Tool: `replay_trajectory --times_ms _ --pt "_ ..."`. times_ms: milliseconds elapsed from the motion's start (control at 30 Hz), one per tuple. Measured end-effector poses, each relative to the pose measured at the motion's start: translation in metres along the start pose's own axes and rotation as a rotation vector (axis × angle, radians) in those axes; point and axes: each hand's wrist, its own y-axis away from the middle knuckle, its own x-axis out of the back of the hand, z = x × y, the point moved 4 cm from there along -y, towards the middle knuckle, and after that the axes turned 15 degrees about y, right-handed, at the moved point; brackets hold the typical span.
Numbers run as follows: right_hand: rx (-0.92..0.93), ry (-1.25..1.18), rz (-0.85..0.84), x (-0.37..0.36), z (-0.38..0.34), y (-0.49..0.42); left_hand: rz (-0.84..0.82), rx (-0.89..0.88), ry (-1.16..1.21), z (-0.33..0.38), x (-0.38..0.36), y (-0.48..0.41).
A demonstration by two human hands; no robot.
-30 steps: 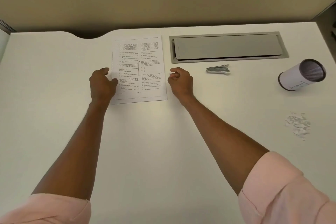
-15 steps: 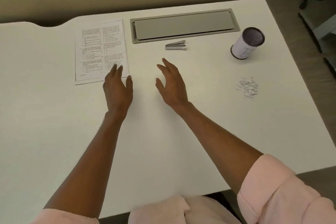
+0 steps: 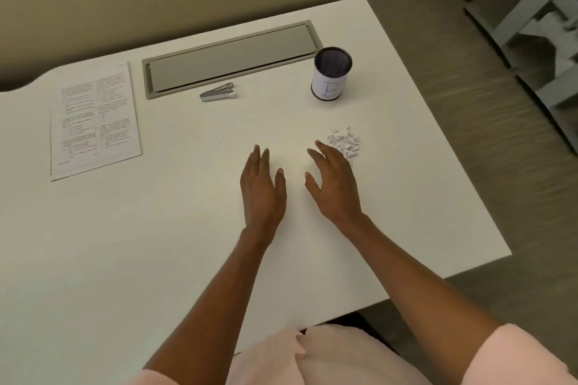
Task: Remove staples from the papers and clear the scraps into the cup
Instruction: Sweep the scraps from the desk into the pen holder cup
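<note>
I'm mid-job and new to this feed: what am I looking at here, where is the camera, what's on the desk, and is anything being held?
There is no machine here: a person works with bare hands, and the one picture comes from a camera worn on their head, looking forward and down. The left hand and right hand are both open and empty, fingers spread over the white desk. The right hand's fingers are next to a small pile of paper scraps. Beyond the pile stands an upright cup. A metal staple remover lies near a grey cover panel set into the desk, and printed papers lie flat to the left.
</note>
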Motion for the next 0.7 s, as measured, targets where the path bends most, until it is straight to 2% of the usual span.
replay_trajectory --times_ms 167,300,433,600,700 --pt "-0.123 0.091 0.016 0.017 0.062 -0.001 -0.028 -0.018 -0.122 0.006 -0.047 -0.003" --pt "-0.208 0.077 -0.089 0.015 0.087 -0.01 -0.004 0.028 -0.249 -0.003 -0.065 -0.005" --pt "-0.174 0.097 -0.133 0.008 0.087 -0.028 0.016 0.047 -0.372 -0.005 -0.075 -0.004" --pt "-0.054 0.105 -0.131 0.007 0.071 -0.054 0.052 0.055 -0.397 -0.002 -0.075 -0.005" --pt "-0.054 0.097 -0.12 0.001 0.069 -0.06 0.071 0.055 -0.392 -0.001 -0.075 -0.005"
